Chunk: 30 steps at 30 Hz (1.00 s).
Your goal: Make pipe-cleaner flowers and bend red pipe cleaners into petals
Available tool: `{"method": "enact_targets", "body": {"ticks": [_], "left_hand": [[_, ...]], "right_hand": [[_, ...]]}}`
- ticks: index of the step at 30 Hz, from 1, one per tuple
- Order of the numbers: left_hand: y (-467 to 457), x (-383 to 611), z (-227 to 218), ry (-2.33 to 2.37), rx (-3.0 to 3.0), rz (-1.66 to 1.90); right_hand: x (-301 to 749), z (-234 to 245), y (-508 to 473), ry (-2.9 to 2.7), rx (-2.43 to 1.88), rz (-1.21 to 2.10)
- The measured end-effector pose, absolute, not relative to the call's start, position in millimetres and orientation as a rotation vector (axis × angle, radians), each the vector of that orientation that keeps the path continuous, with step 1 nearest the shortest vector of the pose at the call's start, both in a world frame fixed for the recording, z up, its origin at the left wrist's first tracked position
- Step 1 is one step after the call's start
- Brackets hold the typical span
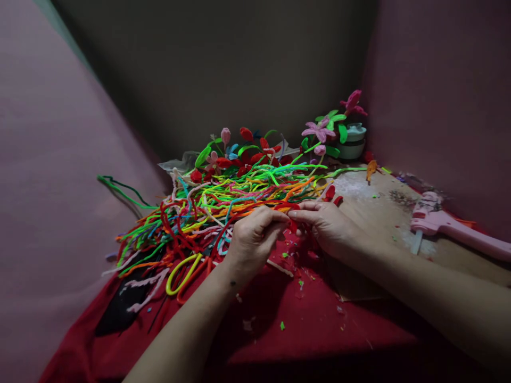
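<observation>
My left hand (255, 236) and my right hand (329, 226) meet at the front edge of a heap of coloured pipe cleaners (235, 197). Between their fingertips is a red pipe cleaner (293, 225), bent into a small loop and pinched from both sides. Fingers cover part of it, so its full shape is hidden. Just behind my right hand lie small red fuzzy petal shapes (329, 193). A yellow pipe cleaner loop (179, 274) rests left of my left hand.
Finished pipe-cleaner flowers (247, 151) lie behind the heap, beside a pale green pot (352, 144) of flowers. On the right, a pink glue gun (451, 223) lies on a tan board (359, 202). A black flat object (123, 306) and scraps sit on the red cloth (319, 330).
</observation>
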<state>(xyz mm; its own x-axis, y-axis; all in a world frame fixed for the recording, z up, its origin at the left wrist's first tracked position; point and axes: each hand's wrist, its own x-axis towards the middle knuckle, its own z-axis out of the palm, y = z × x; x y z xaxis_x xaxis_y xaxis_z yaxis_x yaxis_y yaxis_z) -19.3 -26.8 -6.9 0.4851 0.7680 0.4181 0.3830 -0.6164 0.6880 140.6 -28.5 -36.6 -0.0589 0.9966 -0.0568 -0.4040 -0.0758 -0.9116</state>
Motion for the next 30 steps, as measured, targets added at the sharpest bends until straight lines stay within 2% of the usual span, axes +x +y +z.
{"method": "enact_targets", "body": {"ticks": [7,15,21,30], "left_hand": [[-24,-15,-16,0.790,2.576,1.174],[-28,-13,-32,0.825,2.876,1.076],[-32,-11,-21,1.146,2.430,0.824],[-29,-10,-8,1.012,1.731,0.789]], "right_hand": [[139,-38,-28,-0.853,-0.966,1.477],[139,-40,-31,-0.836,-0.989,1.502],[139,-38,-30,-0.802,-0.946,1.582],[141,-39,-31,-0.819,-0.936,1.622]]}}
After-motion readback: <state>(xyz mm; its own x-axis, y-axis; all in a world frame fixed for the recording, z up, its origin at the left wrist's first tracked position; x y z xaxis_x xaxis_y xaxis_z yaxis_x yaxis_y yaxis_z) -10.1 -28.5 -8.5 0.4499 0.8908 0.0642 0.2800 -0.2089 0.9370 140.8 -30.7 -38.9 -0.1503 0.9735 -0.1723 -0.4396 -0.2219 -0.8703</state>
